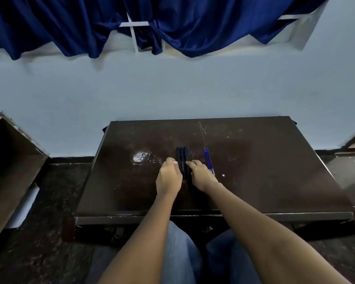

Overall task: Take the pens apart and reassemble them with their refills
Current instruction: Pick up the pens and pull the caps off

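Note:
A tight row of black pens (182,160) lies lengthwise in the middle of the dark brown table (264,171). My left hand (168,177) rests against the left side of the row, fingers curled, thumb touching the pens. From the right, my right hand (201,175) reaches in, its fingertips touching the pens' right side. Neither hand plainly grips a pen. To the right of the pens lie blue refills (208,161), side by side; my right hand covers their near ends.
A shiny worn patch (140,157) marks the table left of the pens. A brown box-like piece of furniture (10,160) stands at the left. The blue-grey wall and a dark blue curtain (172,23) rise behind the table.

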`<state>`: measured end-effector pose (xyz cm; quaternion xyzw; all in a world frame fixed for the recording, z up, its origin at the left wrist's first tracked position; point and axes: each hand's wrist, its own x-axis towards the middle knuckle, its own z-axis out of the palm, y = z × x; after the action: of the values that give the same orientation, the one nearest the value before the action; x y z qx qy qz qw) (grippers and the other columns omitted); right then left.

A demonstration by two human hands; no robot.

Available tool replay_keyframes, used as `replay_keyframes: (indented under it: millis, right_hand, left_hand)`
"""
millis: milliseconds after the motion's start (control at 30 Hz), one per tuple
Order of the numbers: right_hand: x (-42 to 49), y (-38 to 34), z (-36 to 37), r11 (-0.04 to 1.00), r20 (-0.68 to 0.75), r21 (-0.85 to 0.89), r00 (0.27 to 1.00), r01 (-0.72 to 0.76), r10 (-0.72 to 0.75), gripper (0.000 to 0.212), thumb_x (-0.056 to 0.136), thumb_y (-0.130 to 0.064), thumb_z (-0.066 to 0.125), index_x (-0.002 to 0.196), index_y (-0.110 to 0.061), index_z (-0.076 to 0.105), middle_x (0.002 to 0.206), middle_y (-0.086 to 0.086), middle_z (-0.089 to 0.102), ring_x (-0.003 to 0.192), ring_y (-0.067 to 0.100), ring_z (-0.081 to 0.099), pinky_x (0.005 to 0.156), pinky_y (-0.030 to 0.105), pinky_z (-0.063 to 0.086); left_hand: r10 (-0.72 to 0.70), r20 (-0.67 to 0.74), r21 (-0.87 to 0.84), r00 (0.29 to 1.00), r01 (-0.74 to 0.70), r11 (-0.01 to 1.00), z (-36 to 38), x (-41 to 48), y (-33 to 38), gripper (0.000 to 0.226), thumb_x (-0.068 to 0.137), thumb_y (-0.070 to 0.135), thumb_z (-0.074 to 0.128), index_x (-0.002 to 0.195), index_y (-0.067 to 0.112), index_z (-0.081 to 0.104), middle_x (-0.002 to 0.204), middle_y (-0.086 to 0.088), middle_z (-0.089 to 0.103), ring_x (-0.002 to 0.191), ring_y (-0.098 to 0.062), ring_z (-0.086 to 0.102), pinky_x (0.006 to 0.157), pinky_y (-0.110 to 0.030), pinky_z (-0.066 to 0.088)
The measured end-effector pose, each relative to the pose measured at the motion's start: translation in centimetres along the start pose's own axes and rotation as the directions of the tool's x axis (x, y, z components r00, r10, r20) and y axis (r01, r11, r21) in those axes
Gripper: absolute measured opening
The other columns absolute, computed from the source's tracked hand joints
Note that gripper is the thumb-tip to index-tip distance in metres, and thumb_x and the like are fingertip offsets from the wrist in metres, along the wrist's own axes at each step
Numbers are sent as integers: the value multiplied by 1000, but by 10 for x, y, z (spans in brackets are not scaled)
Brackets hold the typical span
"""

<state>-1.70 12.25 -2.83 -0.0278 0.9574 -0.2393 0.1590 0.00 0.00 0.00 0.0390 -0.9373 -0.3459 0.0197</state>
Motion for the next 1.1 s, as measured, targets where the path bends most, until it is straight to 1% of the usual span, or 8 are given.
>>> replay_keyframes:
  millis: [100, 333, 567, 667, 800, 933, 1033, 1100]
  right_hand:
    - [12, 2, 3, 1000, -6, 6, 1000, -17, 17, 52, 94, -6, 44, 145, -15, 38, 146, 12, 37, 130, 34, 42, 103, 45, 42]
    - [24, 3, 8, 997, -88, 24, 993, -72, 74, 32, 95, -18, 49, 126, -13, 48, 123, 13, 50, 112, 30, 52, 85, 35, 45]
    - [21, 5, 8, 978, -162, 97, 967, -182, 196, 25, 89, -7, 55, 114, -5, 48, 110, 14, 57, 98, 32, 60, 70, 31, 42]
    - [22, 7, 7, 888, -168, 364, 918, -280, 358, 28, 85, -7, 60, 112, -5, 50, 97, 9, 59, 90, 26, 61, 67, 30, 42]
    - [24, 9, 7, 647, -91, 730, 906, -222, 414, 28, 79, -5, 66, 106, -7, 60, 79, 4, 66, 75, 18, 65, 75, 38, 58]
    - [25, 4, 0, 570, 65, 797, 966, -200, 249, 16, 77, -3, 62, 92, -10, 64, 84, 10, 71, 78, 26, 70, 75, 40, 61]
    - [30, 5, -6, 554, 118, 804, 971, -216, 207, 14, 77, -1, 62, 86, -11, 65, 80, 7, 68, 77, 22, 68, 74, 34, 60]
    - [34, 8, -7, 492, 85, 841, 954, -223, 286, 2, 82, -10, 64, 82, -10, 66, 78, 7, 68, 74, 18, 65, 74, 31, 58]
  left_hand:
    - [-48, -10, -54, 999, 47, 997, 8, 2, -5, 30, 102, 21, 32, 113, 9, 56, 102, -8, 63, 80, -16, 56, 63, -25, 39]
    - [-74, -20, -120, 997, 71, 990, 31, 7, -16, 29, 101, 22, 32, 110, 11, 58, 96, -4, 62, 82, -16, 61, 59, -20, 43]
    - [-135, -9, -236, 991, 129, 963, 45, 14, -8, 27, 100, 17, 36, 108, 11, 61, 94, -3, 64, 76, -11, 59, 55, -13, 40]
    - [-217, 0, -342, 976, 204, 917, 48, 22, -4, 28, 98, 14, 38, 107, 8, 64, 90, -1, 64, 70, -6, 56, 56, -14, 39]
    - [-307, 57, -469, 950, 297, 832, 49, 39, 5, 30, 95, 21, 41, 105, 6, 66, 93, -5, 65, 88, -19, 61, 73, -23, 40]
    - [-347, 152, -555, 925, 371, 745, 55, 60, 9, 30, 96, 27, 47, 104, 5, 65, 93, -4, 69, 88, -19, 66, 75, -26, 49]
    - [-347, 213, -674, 913, 395, 624, 57, 65, 11, 21, 95, 10, 47, 106, 2, 63, 85, -3, 69, 73, -14, 69, 59, -14, 53]
    - [-310, 147, -591, 939, 335, 734, 55, 63, 12, 20, 95, 9, 45, 101, 7, 64, 83, 1, 67, 67, -4, 62, 53, -7, 44]
